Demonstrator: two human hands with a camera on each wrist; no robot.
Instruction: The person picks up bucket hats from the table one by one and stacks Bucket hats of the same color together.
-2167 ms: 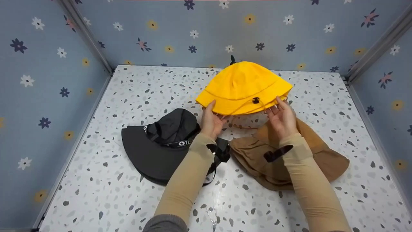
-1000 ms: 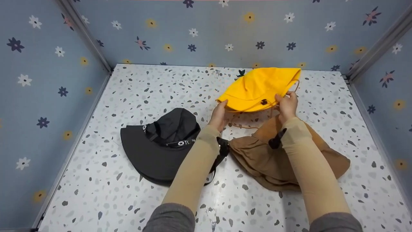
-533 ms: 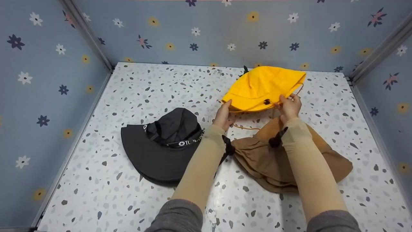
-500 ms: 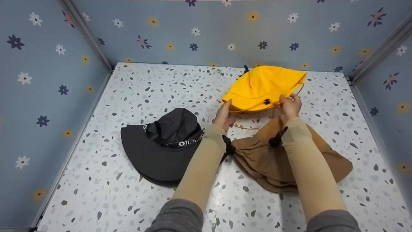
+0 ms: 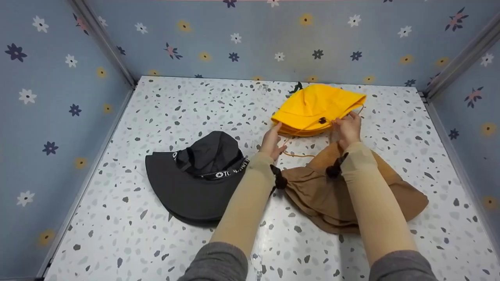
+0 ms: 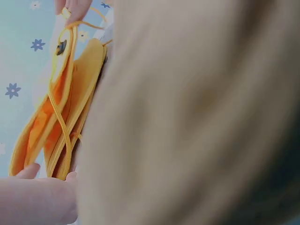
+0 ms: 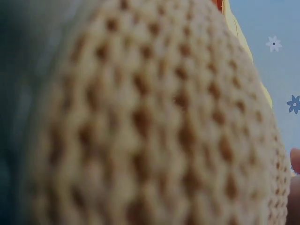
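A yellow bucket hat [image 5: 318,103] with an orange cord and black toggle [image 5: 322,120] is tilted at the back of the table. In the left wrist view its raised brim [image 6: 23,140] stands over another yellow brim layer [image 6: 86,70]; whether that is a second hat I cannot tell. My right hand [image 5: 349,128] pinches the brim near the toggle. My left hand [image 5: 270,141] touches the brim's left front, its other fingers loosely spread below. Sleeve knit fills most of the right wrist view.
A black wide-brimmed hat [image 5: 195,191] lies at the left, under my left forearm. The brown hat [image 5: 320,195] lies below my right forearm. A dark leaf-like piece [image 5: 298,86] shows behind the yellow crown. Flowered panels [image 5: 258,43] wall the table's back and sides.
The yellow hat has shifted right, tilted, and come down slightly over the last two seconds. Both hands moved with it. The left fingers have loosened from the brim. Black and brown hats stay put.
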